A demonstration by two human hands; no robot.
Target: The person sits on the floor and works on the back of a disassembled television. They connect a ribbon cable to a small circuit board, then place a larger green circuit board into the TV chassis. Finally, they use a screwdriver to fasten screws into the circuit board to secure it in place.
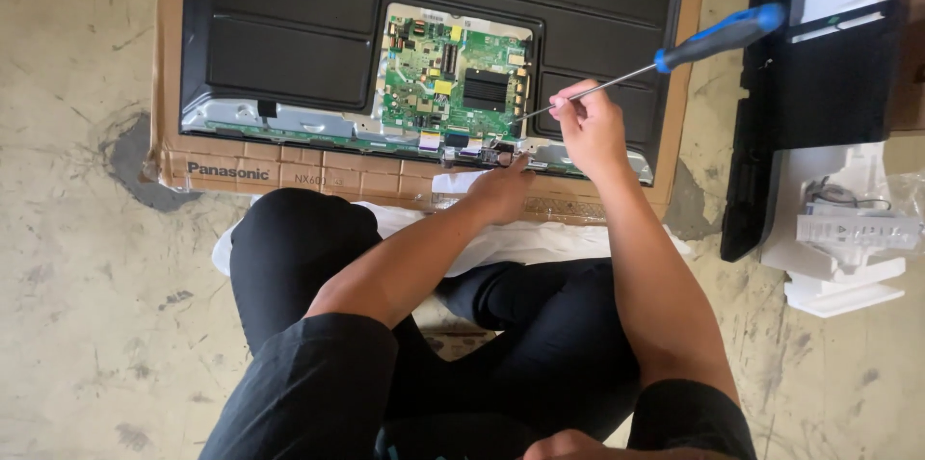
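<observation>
A flat television (pixel 289 26) lies face down on a sheet of brown cardboard (pixel 173 157) spread over the concrete floor (pixel 77 258), which keeps the screen off the rough ground while its back is open. A section of the black rear cover is off at the middle, so the green circuit board (pixel 453 75) with its black heat sink shows, and the silver metal strip (pixel 270 121) along the near edge of the set is bare as well. The person sits cross-legged at that near edge, close enough to reach the board with both arms. The right hand (pixel 590 125) is closed around the thin metal shaft of a long screwdriver (pixel 674 51), holding it low down, near the tip rather than by the blue and black handle, which sticks up and away toward the far right; such a low hold gives finer control, and the tip slants down to the board's near right corner. The left hand (pixel 501 188) rests at the near edge of the set just below the board, fingertips pressed on the small connectors there, seemingly steadying them; whether it pinches anything I cannot tell. At the right, a black panel (pixel 819 84) and white foam packing (pixel 838 277) lie on the floor, set clear of the work.
</observation>
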